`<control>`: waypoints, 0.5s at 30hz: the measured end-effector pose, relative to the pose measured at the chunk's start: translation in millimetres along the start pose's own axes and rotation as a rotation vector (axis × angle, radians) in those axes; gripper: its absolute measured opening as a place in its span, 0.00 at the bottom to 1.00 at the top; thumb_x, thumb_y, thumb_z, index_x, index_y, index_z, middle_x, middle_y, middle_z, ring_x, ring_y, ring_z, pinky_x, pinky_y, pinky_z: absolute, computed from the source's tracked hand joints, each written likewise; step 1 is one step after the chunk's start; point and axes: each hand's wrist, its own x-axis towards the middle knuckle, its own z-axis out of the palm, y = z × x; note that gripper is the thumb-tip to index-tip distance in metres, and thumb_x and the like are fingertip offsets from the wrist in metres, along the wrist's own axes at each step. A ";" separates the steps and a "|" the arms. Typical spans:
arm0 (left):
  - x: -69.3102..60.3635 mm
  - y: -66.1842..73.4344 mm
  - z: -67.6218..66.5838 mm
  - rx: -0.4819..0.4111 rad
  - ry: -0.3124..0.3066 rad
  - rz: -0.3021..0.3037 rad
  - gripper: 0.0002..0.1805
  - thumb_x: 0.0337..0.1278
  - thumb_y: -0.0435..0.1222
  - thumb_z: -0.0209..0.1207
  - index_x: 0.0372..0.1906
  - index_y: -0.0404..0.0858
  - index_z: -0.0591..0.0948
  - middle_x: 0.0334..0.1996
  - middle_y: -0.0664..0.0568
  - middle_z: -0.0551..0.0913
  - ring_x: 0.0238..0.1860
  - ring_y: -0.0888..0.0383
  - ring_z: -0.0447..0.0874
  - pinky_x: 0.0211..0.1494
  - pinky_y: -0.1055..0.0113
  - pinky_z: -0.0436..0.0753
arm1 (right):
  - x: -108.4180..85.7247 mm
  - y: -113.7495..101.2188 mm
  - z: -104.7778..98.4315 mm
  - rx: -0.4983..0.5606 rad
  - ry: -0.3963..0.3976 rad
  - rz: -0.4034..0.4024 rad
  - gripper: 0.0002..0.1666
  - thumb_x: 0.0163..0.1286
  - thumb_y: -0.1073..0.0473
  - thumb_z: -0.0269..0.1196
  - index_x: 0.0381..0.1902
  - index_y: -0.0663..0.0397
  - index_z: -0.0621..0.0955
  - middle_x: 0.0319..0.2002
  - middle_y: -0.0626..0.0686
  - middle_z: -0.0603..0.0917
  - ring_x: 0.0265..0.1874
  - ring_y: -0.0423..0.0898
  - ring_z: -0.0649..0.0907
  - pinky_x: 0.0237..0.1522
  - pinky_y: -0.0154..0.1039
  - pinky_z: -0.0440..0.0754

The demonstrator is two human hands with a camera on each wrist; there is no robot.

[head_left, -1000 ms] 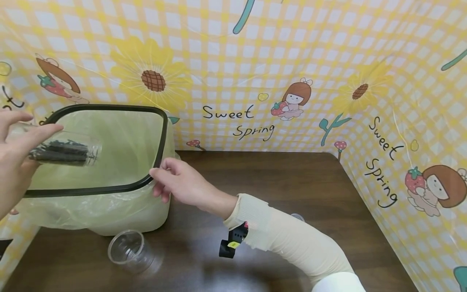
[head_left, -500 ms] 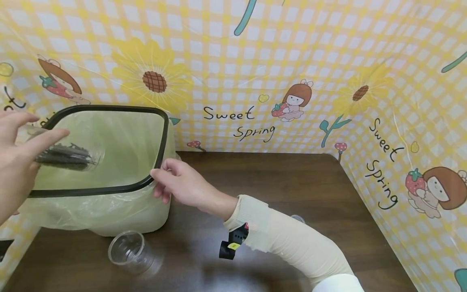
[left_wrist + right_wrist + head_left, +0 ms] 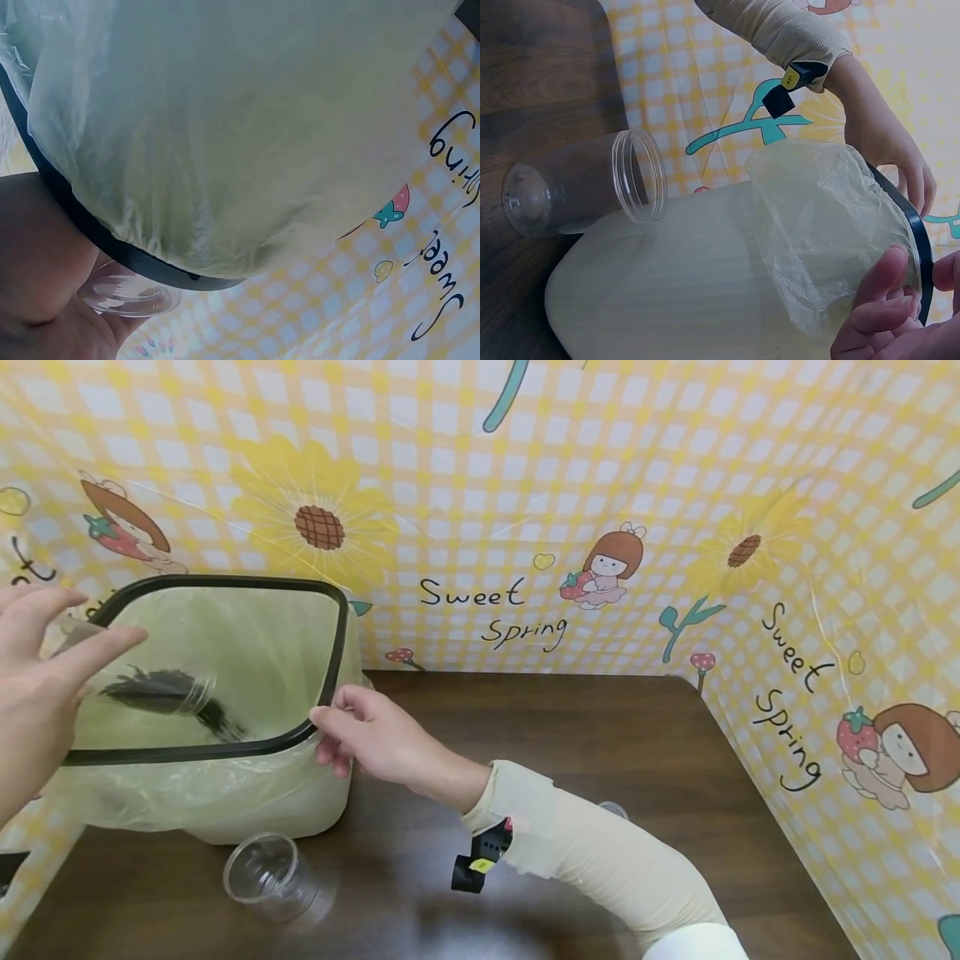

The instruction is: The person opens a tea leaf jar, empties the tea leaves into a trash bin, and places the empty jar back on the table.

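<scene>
My left hand (image 3: 33,693) grips a clear plastic jar (image 3: 183,681) over the trash bin. The jar lies tilted, mouth to the right and lower. Dark, thin strip-like bits (image 3: 221,722) spill from its mouth into the bin; their kind is unclear. A pale green liner bag hangs inside the bin and over its black rim (image 3: 187,752). At the rim's near right corner my right hand (image 3: 386,739) pinches the edge between thumb and fingers. The right wrist view shows the right hand (image 3: 889,315) with thumb and fingers on either side of the rim (image 3: 924,259).
A second clear jar (image 3: 270,881) stands upright on the dark wooden table (image 3: 525,718), just in front of the bin (image 3: 262,818). Another small clear thing (image 3: 613,808) is mostly hidden behind the right forearm. A yellow checked cloth (image 3: 465,510) covers the walls behind.
My left hand has moved slightly right and tipped the jar further down. The dark bits, earlier all inside it, now pour out into the bin. My right hand has stayed at the rim.
</scene>
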 end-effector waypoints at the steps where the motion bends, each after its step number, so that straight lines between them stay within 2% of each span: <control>1: -0.6 -0.7 -0.1 0.004 -0.001 0.006 0.33 0.35 0.02 0.53 0.49 0.29 0.78 0.56 0.20 0.69 0.65 0.23 0.63 0.76 0.38 0.55 | -0.2 0.0 0.1 -0.001 0.000 0.003 0.15 0.81 0.55 0.55 0.32 0.55 0.72 0.23 0.48 0.83 0.18 0.41 0.78 0.18 0.30 0.65; 6: -1.2 1.1 -0.2 -0.003 0.012 -0.007 0.34 0.31 0.01 0.54 0.48 0.29 0.78 0.57 0.21 0.69 0.67 0.24 0.63 0.77 0.39 0.54 | -0.5 0.1 0.5 -0.006 0.000 0.008 0.14 0.81 0.55 0.55 0.33 0.55 0.72 0.24 0.49 0.83 0.18 0.41 0.79 0.18 0.30 0.66; 10: 1.9 4.4 -1.9 -0.009 0.010 -0.019 0.33 0.30 0.01 0.53 0.46 0.28 0.79 0.56 0.21 0.70 0.64 0.23 0.63 0.77 0.40 0.54 | -0.3 0.1 0.2 -0.003 0.004 0.011 0.14 0.81 0.55 0.55 0.33 0.55 0.72 0.24 0.49 0.83 0.18 0.41 0.79 0.18 0.30 0.66; 15: 1.7 0.8 -4.1 0.016 -0.029 0.004 0.34 0.30 0.04 0.57 0.49 0.29 0.78 0.57 0.21 0.69 0.64 0.23 0.63 0.78 0.42 0.53 | -0.2 0.2 -0.3 0.001 0.001 0.005 0.14 0.81 0.55 0.55 0.33 0.55 0.73 0.24 0.49 0.83 0.18 0.41 0.79 0.19 0.30 0.66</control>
